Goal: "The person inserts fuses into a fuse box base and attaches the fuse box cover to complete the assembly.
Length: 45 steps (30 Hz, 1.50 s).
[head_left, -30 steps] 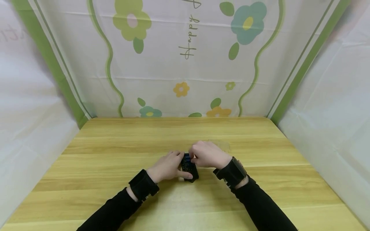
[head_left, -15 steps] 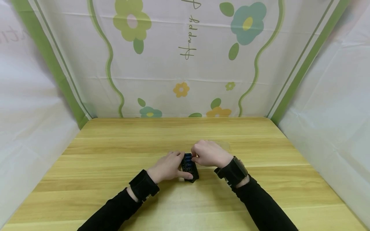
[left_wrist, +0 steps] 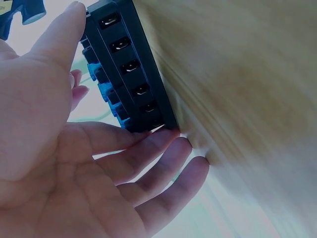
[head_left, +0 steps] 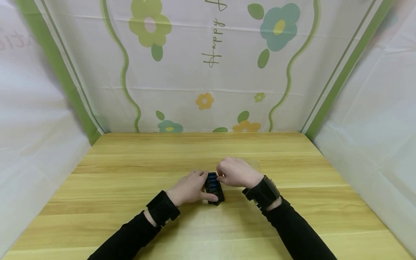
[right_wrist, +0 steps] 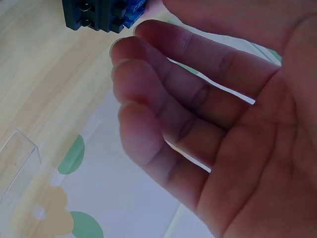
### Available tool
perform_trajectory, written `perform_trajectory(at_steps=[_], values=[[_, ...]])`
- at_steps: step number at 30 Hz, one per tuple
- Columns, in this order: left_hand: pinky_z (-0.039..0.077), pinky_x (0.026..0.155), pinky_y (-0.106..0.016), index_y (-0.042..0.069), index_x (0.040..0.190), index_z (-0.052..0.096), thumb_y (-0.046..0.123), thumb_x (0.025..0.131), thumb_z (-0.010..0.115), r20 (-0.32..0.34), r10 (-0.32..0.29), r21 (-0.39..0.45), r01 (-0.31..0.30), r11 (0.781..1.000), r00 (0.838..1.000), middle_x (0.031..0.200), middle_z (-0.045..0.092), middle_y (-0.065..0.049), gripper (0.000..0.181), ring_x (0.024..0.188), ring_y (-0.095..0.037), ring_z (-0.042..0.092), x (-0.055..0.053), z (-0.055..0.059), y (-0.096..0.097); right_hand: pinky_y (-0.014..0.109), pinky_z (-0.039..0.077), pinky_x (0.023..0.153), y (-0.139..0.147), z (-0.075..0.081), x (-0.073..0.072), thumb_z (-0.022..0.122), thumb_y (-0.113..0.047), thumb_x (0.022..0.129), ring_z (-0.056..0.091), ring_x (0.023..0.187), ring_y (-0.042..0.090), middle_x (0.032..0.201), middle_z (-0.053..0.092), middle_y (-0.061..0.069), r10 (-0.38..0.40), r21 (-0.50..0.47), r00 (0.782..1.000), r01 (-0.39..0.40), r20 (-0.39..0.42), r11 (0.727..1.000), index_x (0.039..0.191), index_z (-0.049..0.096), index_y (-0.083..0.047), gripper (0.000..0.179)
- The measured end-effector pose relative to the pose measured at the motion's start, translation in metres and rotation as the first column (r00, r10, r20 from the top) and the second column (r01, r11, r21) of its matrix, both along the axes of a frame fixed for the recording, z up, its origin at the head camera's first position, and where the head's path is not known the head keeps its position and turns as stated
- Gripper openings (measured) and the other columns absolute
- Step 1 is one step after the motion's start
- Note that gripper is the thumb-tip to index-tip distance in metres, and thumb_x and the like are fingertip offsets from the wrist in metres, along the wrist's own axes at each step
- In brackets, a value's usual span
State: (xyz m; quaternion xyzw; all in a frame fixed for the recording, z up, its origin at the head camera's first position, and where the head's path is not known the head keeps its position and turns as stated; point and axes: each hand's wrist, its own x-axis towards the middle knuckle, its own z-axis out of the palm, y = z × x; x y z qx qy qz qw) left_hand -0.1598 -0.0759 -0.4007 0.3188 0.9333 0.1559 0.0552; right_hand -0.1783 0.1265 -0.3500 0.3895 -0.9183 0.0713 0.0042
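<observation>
A black slotted block [head_left: 218,193] rests on the wooden table, with a row of blue pieces [head_left: 212,182] set in its slots. My left hand [head_left: 190,187] grips it from the left, thumb over its near end and fingers at its far end. In the left wrist view, the block [left_wrist: 131,64] shows several side windows with metal contacts. My right hand [head_left: 238,173] is at the block's far right edge, fingers curled. In the right wrist view, its fingertips are close beside a blue piece [right_wrist: 134,12]; the thumb tip is out of frame, so a pinch cannot be confirmed.
A clear plastic box or cover [right_wrist: 20,158] lies on the table beyond my right hand, hard to see in the head view. The wooden table [head_left: 136,155] ends at a patterned cloth backdrop [head_left: 182,72]. White cloth sides stand left and right. Black bands circle both wrists.
My right hand has shifted slightly right and its fingers have drawn back from over the block, so more of the blue pieces shows. The left hand and the block stay nearly still.
</observation>
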Motion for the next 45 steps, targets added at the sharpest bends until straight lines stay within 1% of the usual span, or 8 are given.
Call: perform_trajectory(at_steps=[6,9,17,20,24,31,39,45], values=[[0.046,0.097,-0.048,-0.004,0.146,0.041,0.069,0.081,0.065,0.009,0.009,-0.020,-0.009,1.000,1.000,0.136,0.051,-0.021,0.101,0.123,-0.038,0.049,0.001,0.000,0.000,0.024,0.042,0.051,0.003,-0.001,-0.001,0.075,-0.016,0.088,0.047,0.054,0.006,0.067,0.054,-0.008,0.007,-0.002,1.000,-0.007,-0.010,1.000,0.070,0.065,-0.017,0.021],[0.045,0.098,-0.048,-0.005,0.147,0.040,0.069,0.081,0.065,0.017,0.009,-0.017,-0.009,1.000,1.000,0.137,0.050,-0.022,0.102,0.125,-0.039,0.048,0.001,0.000,0.000,0.023,0.043,0.051,0.004,-0.001,-0.002,0.075,-0.015,0.088,0.047,0.055,0.006,0.067,0.054,-0.008,0.001,0.000,1.000,-0.001,-0.019,1.000,0.071,0.066,-0.017,0.020],[0.045,0.098,-0.047,-0.004,0.147,0.040,0.068,0.082,0.064,0.013,0.001,-0.020,0.000,1.000,1.000,0.138,0.050,-0.022,0.101,0.125,-0.038,0.048,0.000,-0.001,-0.001,0.023,0.036,0.048,0.009,0.000,-0.001,0.072,-0.011,0.089,0.039,0.050,0.006,0.060,0.049,-0.007,-0.006,-0.016,1.000,0.006,-0.021,1.000,0.065,0.060,-0.018,0.027],[0.045,0.099,-0.046,-0.005,0.147,0.040,0.068,0.082,0.064,0.012,-0.003,-0.022,0.003,1.000,1.000,0.138,0.049,-0.022,0.100,0.126,-0.038,0.048,0.000,-0.003,0.000,0.022,0.036,0.047,0.011,0.000,0.000,0.072,-0.011,0.089,0.038,0.049,0.005,0.060,0.049,-0.008,-0.008,-0.016,1.000,0.008,-0.023,1.000,0.065,0.061,-0.018,0.027],[0.044,0.100,-0.047,-0.005,0.147,0.040,0.068,0.082,0.065,0.020,0.003,-0.018,-0.003,1.000,1.000,0.139,0.049,-0.022,0.101,0.127,-0.039,0.046,0.000,-0.003,0.001,0.022,0.038,0.048,0.014,-0.002,0.000,0.073,-0.013,0.089,0.041,0.049,0.005,0.064,0.052,-0.008,-0.017,-0.005,0.999,0.016,-0.038,1.000,0.068,0.064,-0.018,0.023],[0.043,0.101,-0.047,-0.006,0.146,0.040,0.066,0.082,0.067,0.032,0.020,-0.005,-0.020,1.000,0.999,0.140,0.048,-0.023,0.101,0.129,-0.039,0.045,0.000,-0.002,0.001,0.023,0.042,0.050,0.023,-0.004,-0.001,0.073,-0.012,0.089,0.047,0.053,0.004,0.071,0.060,-0.005,-0.030,-0.003,0.997,0.030,-0.067,1.000,0.073,0.068,-0.016,0.017],[0.042,0.102,-0.048,-0.006,0.146,0.040,0.066,0.082,0.067,0.030,0.020,-0.010,-0.020,1.000,0.999,0.140,0.047,-0.023,0.100,0.129,-0.039,0.044,0.001,0.000,0.001,0.023,0.034,0.048,0.036,-0.006,0.001,0.071,-0.011,0.089,0.041,0.051,0.005,0.067,0.053,-0.008,-0.021,-0.020,0.996,0.019,-0.090,1.000,0.070,0.064,-0.017,0.021],[0.041,0.102,-0.049,-0.006,0.146,0.040,0.067,0.082,0.066,0.027,0.023,-0.017,-0.023,1.000,0.999,0.140,0.047,-0.023,0.101,0.129,-0.040,0.044,0.001,0.000,0.002,0.023,0.038,0.050,0.047,-0.008,0.001,0.071,-0.011,0.089,0.043,0.055,0.005,0.071,0.053,-0.006,-0.030,-0.001,0.994,0.030,-0.106,1.000,0.073,0.065,-0.015,0.017]])
